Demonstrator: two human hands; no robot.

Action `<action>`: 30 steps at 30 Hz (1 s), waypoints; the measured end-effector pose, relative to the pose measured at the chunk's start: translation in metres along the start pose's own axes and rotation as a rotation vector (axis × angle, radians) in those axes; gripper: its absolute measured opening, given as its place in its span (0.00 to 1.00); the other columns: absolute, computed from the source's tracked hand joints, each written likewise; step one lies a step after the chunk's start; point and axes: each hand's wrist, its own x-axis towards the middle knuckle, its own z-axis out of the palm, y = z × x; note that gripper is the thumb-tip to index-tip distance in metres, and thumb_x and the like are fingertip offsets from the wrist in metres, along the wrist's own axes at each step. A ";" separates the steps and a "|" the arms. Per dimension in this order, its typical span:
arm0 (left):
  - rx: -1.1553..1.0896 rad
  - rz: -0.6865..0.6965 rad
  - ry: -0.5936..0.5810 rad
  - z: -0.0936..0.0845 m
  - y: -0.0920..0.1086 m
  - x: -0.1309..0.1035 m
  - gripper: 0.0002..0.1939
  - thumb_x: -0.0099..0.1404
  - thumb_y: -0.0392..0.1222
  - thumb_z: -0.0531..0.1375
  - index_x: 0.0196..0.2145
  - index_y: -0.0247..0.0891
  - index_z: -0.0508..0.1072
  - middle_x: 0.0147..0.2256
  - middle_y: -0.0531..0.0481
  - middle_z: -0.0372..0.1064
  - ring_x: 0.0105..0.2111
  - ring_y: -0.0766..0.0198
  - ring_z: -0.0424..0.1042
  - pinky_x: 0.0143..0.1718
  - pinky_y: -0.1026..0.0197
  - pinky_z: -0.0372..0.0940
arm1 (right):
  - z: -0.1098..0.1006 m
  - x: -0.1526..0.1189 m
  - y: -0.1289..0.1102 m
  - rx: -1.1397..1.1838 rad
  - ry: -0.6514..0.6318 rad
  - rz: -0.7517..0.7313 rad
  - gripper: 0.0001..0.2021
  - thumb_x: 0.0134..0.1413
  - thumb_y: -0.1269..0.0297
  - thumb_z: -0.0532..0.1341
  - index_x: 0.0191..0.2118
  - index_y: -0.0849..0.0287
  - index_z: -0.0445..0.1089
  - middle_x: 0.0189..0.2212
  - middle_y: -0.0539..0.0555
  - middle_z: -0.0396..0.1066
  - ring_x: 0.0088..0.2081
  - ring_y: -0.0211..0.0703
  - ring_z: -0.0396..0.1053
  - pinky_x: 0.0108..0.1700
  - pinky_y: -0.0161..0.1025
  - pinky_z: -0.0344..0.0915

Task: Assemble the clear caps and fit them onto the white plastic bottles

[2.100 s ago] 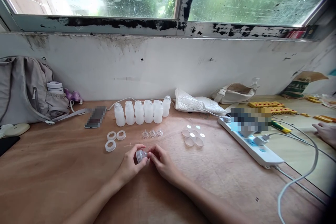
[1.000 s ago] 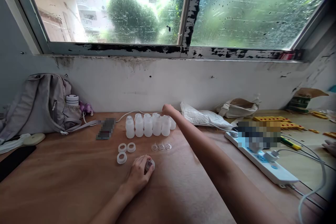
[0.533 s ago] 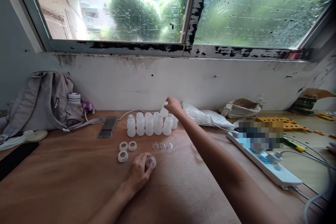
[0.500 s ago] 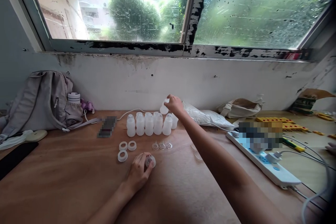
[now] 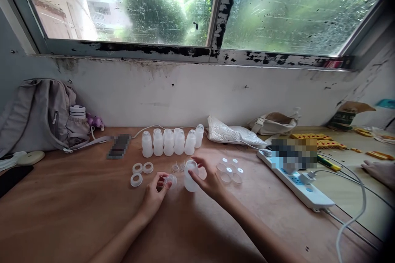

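Note:
My left hand (image 5: 154, 192) pinches a clear nipple set in a ring (image 5: 170, 181) just above the table. Beside it, my right hand (image 5: 207, 177) has its fingers round an open-topped frosted bottle (image 5: 191, 177), which stands upright. The nipple and the bottle are apart. Small clear nipples (image 5: 175, 167) lie behind, partly hidden by the bottle. To the left are three white rings (image 5: 136, 179). Several capped frosted bottles (image 5: 168, 143) stand in a group further back. Clear round covers (image 5: 225, 178) and small white discs (image 5: 235, 160) lie right of my right hand.
A power strip (image 5: 296, 181) with cables crosses the right side. Behind are a white plastic package (image 5: 224, 130) and a beige bag (image 5: 273, 124). A grey backpack (image 5: 43, 115) and a blurred-out item (image 5: 119, 146) lie left. Another person's hand (image 5: 379, 172) shows far right.
My right hand has come back from the rear bottles toward me with one bottle. My left hand has lifted the nipple and ring slightly. The view has shifted a little.

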 end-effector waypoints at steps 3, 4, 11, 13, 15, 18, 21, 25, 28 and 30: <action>0.026 0.011 0.048 -0.001 -0.005 0.004 0.15 0.55 0.50 0.56 0.36 0.38 0.67 0.34 0.48 0.66 0.32 0.63 0.66 0.34 0.63 0.62 | 0.006 -0.019 0.011 0.040 -0.016 0.038 0.16 0.49 0.63 0.56 0.46 0.58 0.59 0.38 0.56 0.68 0.36 0.44 0.67 0.38 0.41 0.65; -0.001 0.002 0.051 -0.001 -0.006 0.005 0.15 0.55 0.50 0.56 0.36 0.38 0.67 0.34 0.48 0.66 0.32 0.63 0.66 0.33 0.63 0.62 | 0.007 -0.023 0.013 0.063 -0.021 0.056 0.18 0.49 0.63 0.56 0.47 0.58 0.58 0.39 0.56 0.68 0.37 0.44 0.67 0.39 0.41 0.65; -0.327 -0.161 0.015 0.002 0.002 0.003 0.16 0.54 0.50 0.57 0.37 0.37 0.65 0.36 0.48 0.67 0.35 0.62 0.67 0.35 0.62 0.63 | 0.025 -0.043 0.020 0.173 -0.271 0.236 0.25 0.43 0.61 0.61 0.49 0.57 0.55 0.39 0.55 0.67 0.41 0.47 0.65 0.42 0.42 0.63; -0.411 -0.208 0.016 0.002 0.006 0.002 0.16 0.54 0.49 0.58 0.37 0.37 0.65 0.36 0.48 0.67 0.36 0.63 0.67 0.36 0.62 0.64 | 0.026 -0.045 0.020 0.187 -0.286 0.272 0.26 0.42 0.60 0.61 0.48 0.56 0.54 0.36 0.53 0.67 0.37 0.46 0.66 0.39 0.41 0.64; -0.500 -0.247 0.011 0.002 0.010 0.000 0.16 0.54 0.49 0.58 0.37 0.36 0.65 0.36 0.49 0.67 0.35 0.64 0.67 0.37 0.62 0.64 | 0.023 -0.044 0.017 0.182 -0.294 0.261 0.22 0.42 0.59 0.61 0.45 0.55 0.57 0.35 0.52 0.67 0.36 0.45 0.66 0.37 0.39 0.64; -0.616 -0.283 -0.008 0.001 0.012 -0.001 0.16 0.55 0.48 0.58 0.38 0.36 0.65 0.37 0.48 0.67 0.36 0.64 0.68 0.40 0.60 0.63 | 0.015 -0.041 0.011 0.137 -0.284 0.186 0.16 0.45 0.58 0.59 0.42 0.55 0.61 0.37 0.54 0.66 0.38 0.46 0.65 0.40 0.39 0.62; -0.654 -0.283 -0.018 0.001 0.011 -0.001 0.15 0.56 0.47 0.57 0.39 0.36 0.65 0.38 0.47 0.67 0.38 0.62 0.68 0.41 0.59 0.63 | 0.010 -0.040 0.010 0.111 -0.247 0.157 0.17 0.46 0.58 0.59 0.43 0.56 0.60 0.38 0.55 0.66 0.39 0.46 0.65 0.40 0.40 0.62; -0.620 -0.267 -0.025 0.002 0.013 -0.002 0.15 0.56 0.47 0.58 0.38 0.35 0.66 0.40 0.45 0.66 0.39 0.60 0.67 0.40 0.59 0.64 | 0.013 -0.041 0.012 0.087 -0.189 0.104 0.16 0.44 0.60 0.60 0.41 0.56 0.61 0.36 0.55 0.65 0.39 0.46 0.64 0.40 0.41 0.63; -0.576 -0.276 -0.027 0.003 0.014 -0.003 0.17 0.54 0.48 0.59 0.38 0.34 0.66 0.39 0.45 0.67 0.38 0.60 0.67 0.39 0.60 0.64 | 0.014 -0.041 0.012 0.081 -0.147 0.051 0.16 0.44 0.63 0.61 0.41 0.55 0.61 0.38 0.56 0.63 0.40 0.47 0.63 0.41 0.42 0.62; -0.548 -0.273 -0.029 0.003 0.013 -0.003 0.17 0.53 0.48 0.60 0.37 0.35 0.66 0.39 0.46 0.67 0.38 0.61 0.67 0.39 0.60 0.64 | 0.014 -0.041 0.010 0.081 -0.126 0.029 0.17 0.43 0.63 0.61 0.42 0.54 0.62 0.38 0.56 0.63 0.40 0.47 0.62 0.41 0.42 0.62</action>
